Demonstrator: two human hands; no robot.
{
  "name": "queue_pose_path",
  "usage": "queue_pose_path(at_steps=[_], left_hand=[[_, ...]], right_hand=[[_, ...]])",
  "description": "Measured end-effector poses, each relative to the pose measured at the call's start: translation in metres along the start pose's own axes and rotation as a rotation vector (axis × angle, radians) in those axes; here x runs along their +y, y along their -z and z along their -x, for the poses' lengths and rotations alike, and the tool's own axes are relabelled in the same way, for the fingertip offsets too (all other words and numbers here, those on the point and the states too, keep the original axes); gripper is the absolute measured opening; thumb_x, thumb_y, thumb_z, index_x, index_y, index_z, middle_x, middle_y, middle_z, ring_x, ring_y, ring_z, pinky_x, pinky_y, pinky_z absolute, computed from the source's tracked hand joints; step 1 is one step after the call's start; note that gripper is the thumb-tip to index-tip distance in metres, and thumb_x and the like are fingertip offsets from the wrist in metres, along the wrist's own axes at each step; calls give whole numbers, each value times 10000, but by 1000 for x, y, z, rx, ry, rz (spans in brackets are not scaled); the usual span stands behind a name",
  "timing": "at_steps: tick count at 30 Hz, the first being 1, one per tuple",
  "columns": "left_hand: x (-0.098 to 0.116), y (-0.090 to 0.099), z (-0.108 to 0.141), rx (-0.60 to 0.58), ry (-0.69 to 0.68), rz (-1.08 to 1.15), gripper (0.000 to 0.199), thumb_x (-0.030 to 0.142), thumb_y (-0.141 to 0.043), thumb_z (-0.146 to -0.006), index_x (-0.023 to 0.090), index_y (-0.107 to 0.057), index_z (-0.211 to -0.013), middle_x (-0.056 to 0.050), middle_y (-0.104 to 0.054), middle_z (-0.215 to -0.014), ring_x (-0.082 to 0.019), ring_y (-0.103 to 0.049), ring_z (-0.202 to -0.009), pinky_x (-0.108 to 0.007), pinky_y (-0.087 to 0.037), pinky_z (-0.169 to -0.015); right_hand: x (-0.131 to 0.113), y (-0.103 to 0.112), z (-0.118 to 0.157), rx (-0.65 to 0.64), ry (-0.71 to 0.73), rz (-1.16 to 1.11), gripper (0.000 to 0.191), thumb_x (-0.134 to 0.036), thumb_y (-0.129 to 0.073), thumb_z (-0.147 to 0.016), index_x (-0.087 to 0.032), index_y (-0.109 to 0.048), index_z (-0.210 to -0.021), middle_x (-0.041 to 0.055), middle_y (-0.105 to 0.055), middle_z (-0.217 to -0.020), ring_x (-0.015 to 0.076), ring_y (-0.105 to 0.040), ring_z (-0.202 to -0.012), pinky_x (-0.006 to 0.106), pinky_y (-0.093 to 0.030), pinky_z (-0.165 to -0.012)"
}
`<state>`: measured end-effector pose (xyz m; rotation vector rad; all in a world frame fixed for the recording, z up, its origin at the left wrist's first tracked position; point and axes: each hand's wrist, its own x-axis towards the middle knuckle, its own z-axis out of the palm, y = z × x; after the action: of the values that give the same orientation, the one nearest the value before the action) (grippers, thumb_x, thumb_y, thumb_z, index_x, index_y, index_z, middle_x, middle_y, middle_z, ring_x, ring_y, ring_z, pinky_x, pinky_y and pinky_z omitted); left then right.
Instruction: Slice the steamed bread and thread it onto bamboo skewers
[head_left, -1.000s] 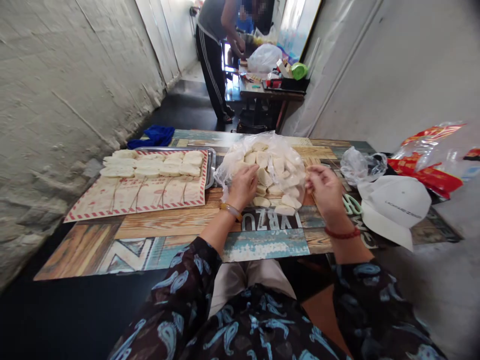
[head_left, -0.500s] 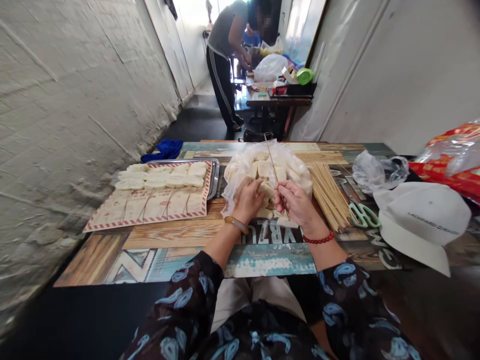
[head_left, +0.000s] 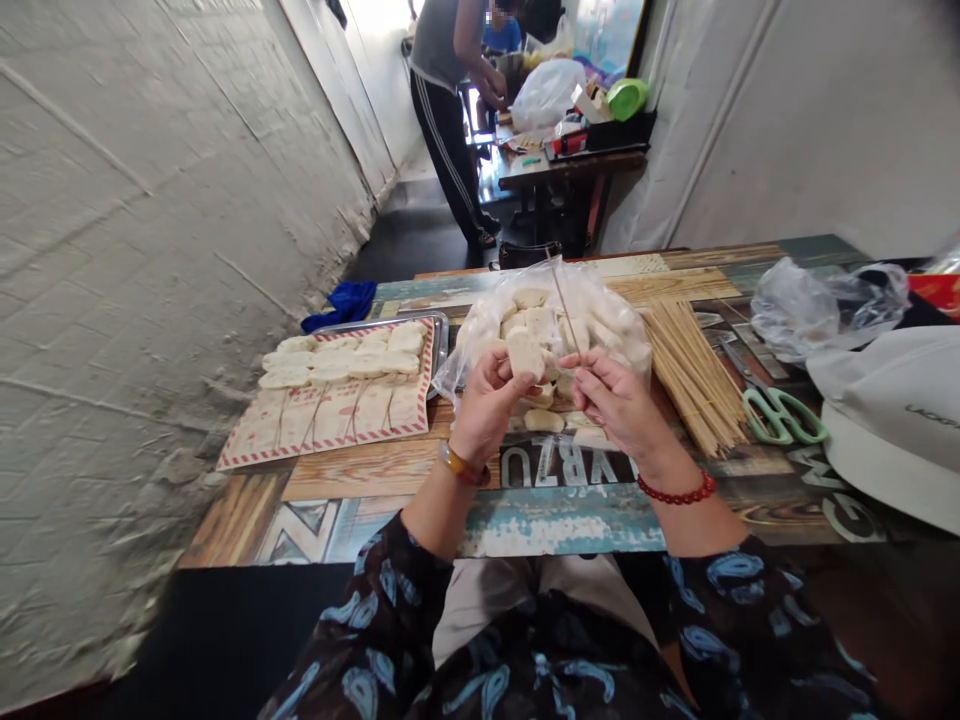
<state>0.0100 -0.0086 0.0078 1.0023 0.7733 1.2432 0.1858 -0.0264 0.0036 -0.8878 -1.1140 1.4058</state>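
Here and now, our left hand (head_left: 484, 408) pinches a pale slice (head_left: 525, 355); at its three o'clock, our right hand (head_left: 621, 402) pinches a wooden skewer (head_left: 564, 305).

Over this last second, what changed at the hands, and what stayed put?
The left hand has lifted one flat pale oval slice from the clear plastic bag. The right hand has moved leftward from the bundle of tan wooden skewers and holds one thin brown wooden skewer near that slice. The rows of white slices on the red-striped paper stayed as they were.
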Motion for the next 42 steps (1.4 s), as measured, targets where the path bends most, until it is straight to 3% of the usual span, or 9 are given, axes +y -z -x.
queue_pose_path(at_steps=[4,8,15,20,27,30,33,38,42], left_hand=[[4,-1,2,-15,90,88,481,298,-906,-650,190,-655,-1045,-44,-761,-974,-178,-727,-857,-302,-563,-824],[2,1,2,11,58,78,404,263,-913,-633,171,-687,-955,-30,-757,-941,-142,-694,-839,-253,-529,-797],[-1,1,1,-31,80,71,411,270,-934,-601,171,-686,-913,-15,-741,-881,-131,-666,-784,-247,-526,-761],[4,5,0,-55,96,59,437,341,-910,-653,199,-689,-1003,-7,-726,-917,-128,-667,-770,-249,-566,-712],[3,7,2,-48,55,-54,406,347,-907,-659,180,-667,-940,7,-691,-831,-108,-641,-701,-239,-569,-689],[3,6,1,-12,41,-59,404,332,-908,-656,184,-642,-921,21,-680,-815,-97,-643,-705,-209,-554,-676],[6,8,-2,42,55,57,419,326,-907,-658,185,-605,-912,10,-702,-891,-117,-692,-806,-244,-587,-774],[14,19,-8,76,67,156,474,357,-878,-708,182,-626,-1070,-57,-742,-1031,-192,-748,-907,-294,-603,-797],[17,27,-11,117,2,174,407,331,-858,-729,180,-663,-1053,-66,-756,-1055,-173,-748,-875,-261,-595,-755]], right_hand=[[9,-1,-1,-39,10,66,420,-484,-733,-844,-197,-669,-1145,-64,-542,-599,81,-402,-478,214,-263,-417],[15,-2,-1,-23,54,150,417,-421,-775,-820,-201,-666,-1157,-51,-582,-651,101,-491,-554,221,-350,-484],[19,-6,-3,9,44,167,377,-430,-836,-729,-198,-677,-979,-35,-615,-667,113,-516,-568,239,-414,-516],[15,-4,-3,76,76,164,322,-448,-819,-743,-202,-679,-896,-41,-604,-662,108,-531,-578,246,-472,-558],[8,-2,0,99,93,181,366,-451,-831,-741,-202,-687,-966,-76,-514,-602,88,-450,-526,228,-419,-512],[5,3,2,118,112,140,360,-495,-741,-848,-207,-690,-1058,-68,-513,-616,74,-382,-486,211,-323,-443],[1,6,7,97,149,106,340,-517,-618,-951,-223,-685,-1107,-53,-538,-639,70,-351,-449,211,-253,-394],[-3,0,20,-12,-24,147,327,-510,-614,-948,-232,-661,-1112,-50,-607,-618,87,-488,-410,198,-354,-378],[5,-17,41,-47,-123,141,265,-476,-624,-920,-213,-656,-941,-29,-639,-620,99,-559,-442,186,-388,-384]])
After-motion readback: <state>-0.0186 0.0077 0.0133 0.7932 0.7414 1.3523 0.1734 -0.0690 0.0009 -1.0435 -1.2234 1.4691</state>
